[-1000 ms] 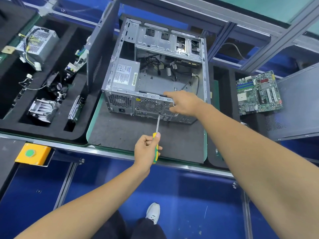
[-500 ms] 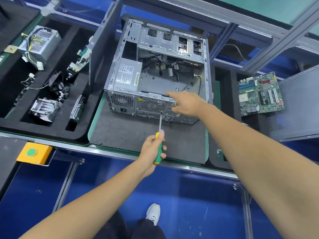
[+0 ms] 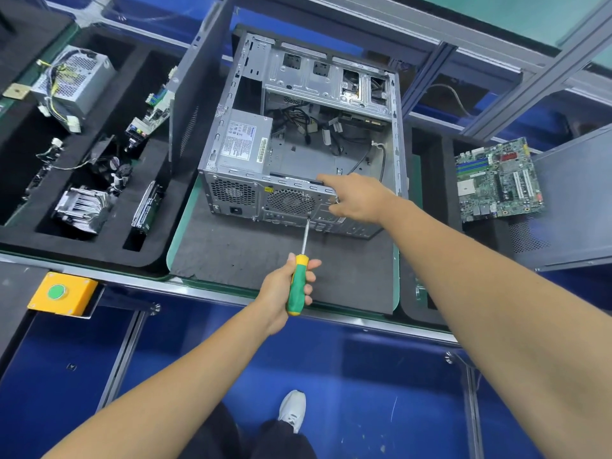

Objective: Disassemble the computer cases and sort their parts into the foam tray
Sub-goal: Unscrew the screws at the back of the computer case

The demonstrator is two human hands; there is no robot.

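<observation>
White label (image 3: 243, 142) on the power supply (image 3: 241, 150): writing unreadable.

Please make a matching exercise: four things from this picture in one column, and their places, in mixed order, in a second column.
Things:
1. screwdriver
2. motherboard
3. green button
4. power supply with loose wires

Places:
A. on the yellow box
B. far left, in the foam tray
C. gripped in the left hand
D. right of the open computer case

Pairs: 1-C, 2-D, 3-A, 4-B

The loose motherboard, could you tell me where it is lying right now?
In the head view the motherboard lies at the right, beyond the computer case, beside a grey side panel.
</observation>
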